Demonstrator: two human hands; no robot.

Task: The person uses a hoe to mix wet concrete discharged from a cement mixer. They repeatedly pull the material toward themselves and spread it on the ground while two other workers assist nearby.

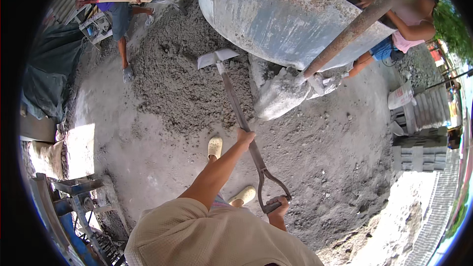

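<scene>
Grey ground (162, 167); shovel (235, 99) through left grip (245, 139).

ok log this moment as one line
left hand: grips shovel shaft | right hand: grips end handle | blade: at grey pile

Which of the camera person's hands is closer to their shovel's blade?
Left. The left hand grips the shaft partway along from the blade; the right hand is farther away, holding the handle at the opposite end.
</scene>
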